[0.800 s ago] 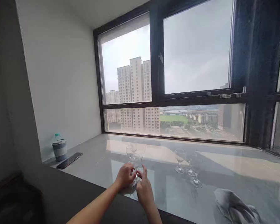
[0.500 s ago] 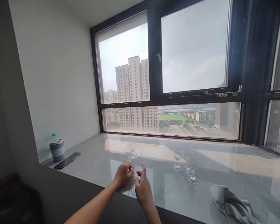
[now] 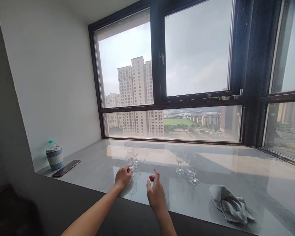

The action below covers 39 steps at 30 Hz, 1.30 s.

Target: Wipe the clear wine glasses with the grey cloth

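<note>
Any writing on the banded cup (image 3: 54,160), well to the left of your left hand (image 3: 123,176), is too small for you to read at this range; what you can make out is a pale band between two blue-grey ones. A bottle with a green cap (image 3: 51,143) shows above its rim, and you cannot tell whether it stands inside the cup or behind it. One dark phone (image 3: 67,168) lies flat between the cup and your left hand, just beside the cup.

Count six stemmed glasses, in two groups of three, all upright on the glossy windowsill (image 3: 100,180). Your left hand is curled closed, its finger and thumb at the stem of the nearest glass (image 3: 130,159); your hand hides part of that grip. Just beyond it, overlapping in your view, stand the middle glass (image 3: 131,151) and the farthest glass (image 3: 135,152). Their bowls are clear, and you see the sill through them.

Your right hand (image 3: 156,193) is open, index finger extended and thumb spread, apart from every glass. Beyond it and to its right is the second group: a left-hand glass (image 3: 179,156), a rear glass (image 3: 189,160) and a front glass (image 3: 194,166), also see-through. One crumpled grey cloth (image 3: 228,204) lies farther to the right of your right hand.
</note>
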{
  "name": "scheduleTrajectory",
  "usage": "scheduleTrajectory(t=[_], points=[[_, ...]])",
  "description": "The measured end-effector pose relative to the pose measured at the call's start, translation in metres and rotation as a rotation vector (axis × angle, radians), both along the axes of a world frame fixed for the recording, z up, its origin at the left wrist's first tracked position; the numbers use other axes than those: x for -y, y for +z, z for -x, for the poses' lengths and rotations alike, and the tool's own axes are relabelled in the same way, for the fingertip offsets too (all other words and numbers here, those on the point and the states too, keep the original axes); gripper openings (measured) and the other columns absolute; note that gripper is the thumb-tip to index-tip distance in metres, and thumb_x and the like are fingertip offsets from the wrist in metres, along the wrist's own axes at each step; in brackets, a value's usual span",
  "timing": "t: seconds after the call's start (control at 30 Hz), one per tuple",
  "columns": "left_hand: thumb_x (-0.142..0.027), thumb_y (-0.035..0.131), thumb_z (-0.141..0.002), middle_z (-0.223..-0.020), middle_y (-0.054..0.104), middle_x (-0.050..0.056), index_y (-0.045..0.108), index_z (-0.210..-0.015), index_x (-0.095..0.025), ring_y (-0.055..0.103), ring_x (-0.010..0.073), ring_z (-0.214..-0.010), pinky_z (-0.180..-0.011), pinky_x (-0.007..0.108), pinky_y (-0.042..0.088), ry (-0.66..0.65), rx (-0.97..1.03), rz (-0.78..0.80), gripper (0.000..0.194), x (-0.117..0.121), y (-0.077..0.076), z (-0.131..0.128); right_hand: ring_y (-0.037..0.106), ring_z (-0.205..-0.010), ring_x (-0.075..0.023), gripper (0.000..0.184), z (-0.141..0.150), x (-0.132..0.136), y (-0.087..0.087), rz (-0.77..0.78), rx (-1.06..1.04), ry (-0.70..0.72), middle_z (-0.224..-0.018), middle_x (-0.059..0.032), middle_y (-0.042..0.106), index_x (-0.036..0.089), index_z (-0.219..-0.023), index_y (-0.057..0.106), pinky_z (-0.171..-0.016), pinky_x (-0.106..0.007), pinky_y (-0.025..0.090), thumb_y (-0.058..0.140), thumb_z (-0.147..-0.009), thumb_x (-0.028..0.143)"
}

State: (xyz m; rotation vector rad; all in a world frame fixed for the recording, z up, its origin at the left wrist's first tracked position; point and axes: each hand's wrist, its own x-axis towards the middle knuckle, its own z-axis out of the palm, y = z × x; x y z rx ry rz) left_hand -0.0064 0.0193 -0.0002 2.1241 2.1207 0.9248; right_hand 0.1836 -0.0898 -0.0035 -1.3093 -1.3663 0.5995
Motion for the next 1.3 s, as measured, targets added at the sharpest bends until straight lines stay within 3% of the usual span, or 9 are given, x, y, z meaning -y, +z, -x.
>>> scheduleTrajectory(t=[0.33, 0.5, 0.63, 0.77, 0.9, 1.07, 1.2, 1.3], points=[[-0.038, 0.047, -0.090, -0.088, 0.072, 0.007, 0.064, -0.077, -0.022, 0.064, 0.0235, -0.088, -0.069, 0.030, 0.037, 0.104, -0.063, 0.013, 0.027, 0.005, 0.006, -0.001, 0.060, -0.111, -0.0267, 0.061, -0.052, 0.016, 0.000, 0.042, -0.010, -0.137, -0.121, -0.0124, 0.061, 0.021, -0.149, 0.029, -0.088, -0.037, 0.048, 0.036, -0.092, 0.043], [-0.044, 0.050, -0.088, -0.104, 0.070, 0.012, 0.070, -0.089, -0.020, 0.059, 0.0294, -0.106, -0.085, 0.036, 0.040, 0.121, -0.237, -0.005, 0.031, 0.005, 0.004, -0.005, 0.043, -0.130, -0.0346, 0.059, -0.090, 0.008, -0.012, -0.117, 0.092, -0.435, -0.135, -0.0177, 0.052, 0.017, -0.143, 0.037, -0.100, -0.048, 0.041, 0.039, -0.088, 0.040], [-0.042, 0.050, -0.087, -0.115, 0.066, 0.015, 0.071, -0.102, -0.018, 0.055, 0.0326, -0.114, -0.093, 0.043, 0.040, 0.182, -0.279, 0.045, 0.035, 0.005, 0.003, -0.007, 0.036, -0.134, -0.0383, 0.060, -0.121, 0.000, -0.018, -0.259, 0.181, -0.650, -0.139, -0.0229, 0.044, 0.012, -0.139, 0.040, -0.107, -0.055, 0.032, 0.042, -0.084, 0.037], [-0.040, 0.047, -0.089, -0.118, 0.064, 0.017, 0.071, -0.104, -0.016, 0.054, 0.0325, -0.115, -0.096, 0.044, 0.039, 0.231, -0.294, 0.073, 0.037, 0.004, 0.002, -0.008, 0.032, -0.138, -0.0410, 0.066, -0.140, -0.005, -0.017, -0.230, 0.205, -0.744, -0.144, -0.0266, 0.037, 0.009, -0.141, 0.039, -0.110, -0.057, 0.027, 0.044, -0.082, 0.040], [-0.036, 0.045, -0.090, -0.119, 0.063, 0.017, 0.070, -0.104, -0.015, 0.053, 0.0315, -0.116, -0.098, 0.044, 0.037, 0.262, -0.293, 0.072, 0.036, 0.004, 0.001, -0.007, 0.023, -0.144, -0.0413, 0.063, -0.148, -0.010, -0.013, -0.027, 0.270, -0.734, -0.154, -0.0241, 0.026, 0.013, -0.141, 0.048, -0.114, -0.055, 0.021, 0.042, -0.084, 0.039], [-0.036, 0.045, -0.091, -0.121, 0.063, 0.017, 0.069, -0.107, -0.014, 0.053, 0.0312, -0.117, -0.101, 0.044, 0.035, 0.291, -0.282, 0.089, 0.036, 0.003, -0.001, -0.006, 0.017, -0.148, -0.0383, 0.054, -0.148, -0.019, -0.013, 0.058, 0.300, -0.622, -0.154, -0.0174, 0.033, 0.016, -0.128, 0.065, -0.117, -0.052, 0.017, 0.044, -0.084, 0.040], [-0.036, 0.044, -0.092, -0.121, 0.063, 0.017, 0.068, -0.109, -0.014, 0.053, 0.0314, -0.117, -0.102, 0.045, 0.034, 0.285, -0.285, 0.084, 0.037, 0.002, -0.003, -0.006, 0.023, -0.146, -0.0392, 0.053, -0.140, -0.023, -0.019, 0.152, 0.271, -0.506, -0.154, -0.0165, 0.035, 0.019, -0.126, 0.067, -0.114, -0.053, 0.026, 0.042, -0.086, 0.043], [-0.036, 0.043, -0.092, -0.122, 0.062, 0.017, 0.068, -0.110, -0.015, 0.053, 0.0311, -0.118, -0.103, 0.046, 0.033, 0.274, -0.276, 0.091, 0.037, 0.001, -0.004, -0.005, 0.026, -0.145, -0.0396, 0.052, -0.135, -0.025, -0.024, 0.170, 0.289, -0.495, -0.153, -0.0171, 0.035, 0.021, -0.126, 0.067, -0.112, -0.054, 0.029, 0.043, -0.086, 0.045]])
